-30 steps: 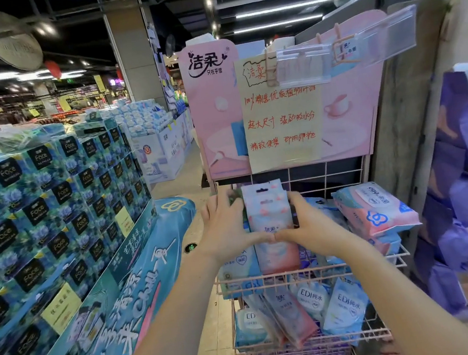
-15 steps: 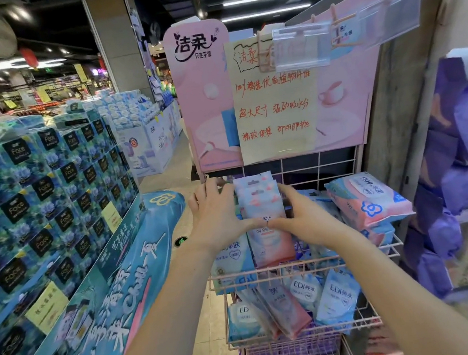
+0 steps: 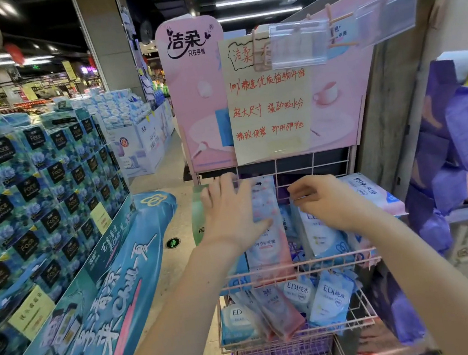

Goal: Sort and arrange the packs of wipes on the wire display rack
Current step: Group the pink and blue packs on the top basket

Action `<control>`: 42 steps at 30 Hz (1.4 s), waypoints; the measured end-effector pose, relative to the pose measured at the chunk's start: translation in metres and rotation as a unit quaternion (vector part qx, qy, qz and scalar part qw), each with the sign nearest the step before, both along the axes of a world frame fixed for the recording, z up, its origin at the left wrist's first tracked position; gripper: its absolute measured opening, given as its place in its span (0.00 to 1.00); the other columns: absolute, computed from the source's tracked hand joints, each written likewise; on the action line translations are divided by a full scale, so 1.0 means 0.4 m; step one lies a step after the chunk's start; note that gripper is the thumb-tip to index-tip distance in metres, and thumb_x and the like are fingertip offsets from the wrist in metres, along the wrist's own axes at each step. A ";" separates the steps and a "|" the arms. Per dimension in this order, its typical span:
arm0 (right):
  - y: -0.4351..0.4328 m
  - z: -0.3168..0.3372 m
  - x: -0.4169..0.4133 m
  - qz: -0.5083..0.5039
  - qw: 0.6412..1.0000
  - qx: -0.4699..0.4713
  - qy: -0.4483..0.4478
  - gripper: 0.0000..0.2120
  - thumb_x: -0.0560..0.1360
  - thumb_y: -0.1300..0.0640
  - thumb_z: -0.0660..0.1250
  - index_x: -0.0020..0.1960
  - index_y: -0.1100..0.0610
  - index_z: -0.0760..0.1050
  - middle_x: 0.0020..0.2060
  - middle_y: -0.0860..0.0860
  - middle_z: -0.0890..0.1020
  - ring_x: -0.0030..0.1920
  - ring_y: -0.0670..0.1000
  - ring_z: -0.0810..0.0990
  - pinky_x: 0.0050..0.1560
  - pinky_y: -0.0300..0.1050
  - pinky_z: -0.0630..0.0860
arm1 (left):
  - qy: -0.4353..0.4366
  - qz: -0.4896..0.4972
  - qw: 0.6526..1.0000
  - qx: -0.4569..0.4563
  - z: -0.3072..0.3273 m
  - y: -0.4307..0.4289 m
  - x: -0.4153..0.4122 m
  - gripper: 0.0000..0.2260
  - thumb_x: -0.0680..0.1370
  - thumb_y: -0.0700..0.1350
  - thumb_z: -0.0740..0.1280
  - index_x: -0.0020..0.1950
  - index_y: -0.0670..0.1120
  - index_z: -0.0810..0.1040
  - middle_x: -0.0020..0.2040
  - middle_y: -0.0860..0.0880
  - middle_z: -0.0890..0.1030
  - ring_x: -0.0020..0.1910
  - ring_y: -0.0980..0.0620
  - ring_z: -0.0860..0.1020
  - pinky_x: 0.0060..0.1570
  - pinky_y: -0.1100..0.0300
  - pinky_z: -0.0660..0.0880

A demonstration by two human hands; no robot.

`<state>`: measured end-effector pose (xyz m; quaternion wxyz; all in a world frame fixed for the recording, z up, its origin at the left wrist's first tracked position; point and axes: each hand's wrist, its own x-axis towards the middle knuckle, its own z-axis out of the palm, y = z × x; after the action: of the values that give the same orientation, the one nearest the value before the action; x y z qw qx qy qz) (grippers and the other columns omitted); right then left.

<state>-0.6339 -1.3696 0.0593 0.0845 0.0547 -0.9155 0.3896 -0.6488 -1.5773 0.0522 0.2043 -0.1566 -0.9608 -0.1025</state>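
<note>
A pink wire display rack (image 3: 297,270) stands in front of me with two baskets. In the upper basket a tall pink pack of wipes (image 3: 269,232) stands upright. My left hand (image 3: 231,213) lies against its left side with the thumb across its front. The fingers reach over a green pack (image 3: 198,220) beside it. My right hand (image 3: 324,198) hovers to the right, off the pink pack, with its fingers loosely curled and nothing in them. It is above blue EDI packs (image 3: 322,231). A pink-and-white 999 pack (image 3: 370,193) lies at the basket's right end.
The lower basket (image 3: 359,321) holds leaning blue EDI packs (image 3: 330,298) and a pink pack (image 3: 279,313). A pink headboard with a handwritten sign (image 3: 267,99) rises behind the rack. Stacked Face tissue boxes (image 3: 36,186) stand left, purple packs (image 3: 457,135) right, and the aisle floor (image 3: 162,180) runs between.
Both hands held the pink pack in front of the basket. Now it stands deeper in the basket, my right hand has let go and shifted right, and my left hand stays on it.
</note>
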 end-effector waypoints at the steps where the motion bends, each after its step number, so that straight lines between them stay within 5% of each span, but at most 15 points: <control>1: 0.009 0.010 0.004 0.002 1.000 -0.003 0.008 0.16 0.77 0.68 0.65 0.62 0.56 0.79 0.53 0.49 0.85 0.55 0.50 0.84 0.62 0.47 0.79 | 0.004 -0.015 1.000 0.002 0.005 0.019 0.007 0.28 0.74 0.63 0.71 0.71 0.55 0.71 0.67 0.49 0.68 0.69 0.44 0.65 0.67 0.50 0.57; 5: 0.051 0.062 -0.006 0.004 0.996 0.089 0.031 0.14 0.76 0.65 0.68 0.59 0.54 0.82 0.51 0.48 0.86 0.53 0.47 0.84 0.62 0.45 0.78 | -0.143 -0.055 0.982 0.111 0.012 0.107 0.039 0.18 0.79 0.58 0.69 0.65 0.51 0.77 0.61 0.48 0.79 0.61 0.46 0.78 0.61 0.50 0.76; 10: 0.091 0.096 -0.035 0.056 0.988 0.142 -0.024 0.14 0.74 0.64 0.71 0.58 0.52 0.83 0.50 0.46 0.87 0.51 0.43 0.85 0.60 0.40 0.79 | -0.265 -0.010 0.950 0.166 -0.025 0.207 0.067 0.20 0.79 0.59 0.69 0.59 0.44 0.77 0.54 0.44 0.81 0.51 0.42 0.81 0.49 0.51 0.80; 16: 0.120 0.098 -0.064 0.080 0.983 0.165 -0.012 0.14 0.74 0.64 0.70 0.57 0.53 0.83 0.50 0.46 0.86 0.51 0.43 0.85 0.61 0.41 0.79 | -0.304 0.039 0.930 0.201 -0.049 0.300 0.078 0.29 0.80 0.52 0.71 0.74 0.39 0.64 0.71 0.40 0.73 0.68 0.38 0.76 0.61 0.48 0.75; 25: 0.158 0.065 -0.075 0.109 0.993 0.055 0.007 0.12 0.74 0.64 0.72 0.52 0.48 0.84 0.45 0.42 0.87 0.46 0.38 0.84 0.55 0.36 0.77 | -0.263 0.098 0.898 0.340 -0.085 0.344 0.090 0.37 0.77 0.54 0.74 0.76 0.38 0.61 0.71 0.37 0.71 0.70 0.35 0.73 0.67 0.45 0.72; 31: 0.172 0.048 -0.091 0.119 0.992 -0.034 0.002 0.12 0.73 0.64 0.73 0.51 0.50 0.84 0.45 0.46 0.88 0.50 0.46 0.86 0.62 0.49 0.80 | -0.280 0.070 0.890 0.353 -0.082 0.335 0.086 0.21 0.73 0.57 0.72 0.56 0.42 0.78 0.53 0.43 0.83 0.54 0.40 0.82 0.50 0.50 0.80; 39: 0.193 0.046 -0.101 0.100 0.969 -0.224 -0.016 0.12 0.75 0.71 0.67 0.50 0.57 0.82 0.44 0.53 0.87 0.45 0.52 0.88 0.57 0.47 0.81 | -0.225 0.046 0.877 0.421 -0.098 0.333 0.094 0.16 0.78 0.49 0.71 0.61 0.47 0.72 0.52 0.50 0.81 0.40 0.57 0.76 0.31 0.70 0.66; 42: 0.194 0.052 -0.103 0.094 0.943 -0.318 -0.034 0.10 0.77 0.72 0.65 0.50 0.60 0.80 0.41 0.56 0.85 0.39 0.52 0.86 0.47 0.42 0.83 | -0.149 0.044 0.878 0.453 -0.100 0.334 0.109 0.17 0.77 0.50 0.72 0.61 0.52 0.69 0.52 0.54 0.82 0.45 0.56 0.80 0.40 0.67 0.75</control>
<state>-0.6751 -1.2921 0.0800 0.0299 0.0973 -0.7367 0.6685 -0.6052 -1.4438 0.0121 0.1117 0.0131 -0.8345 -0.5395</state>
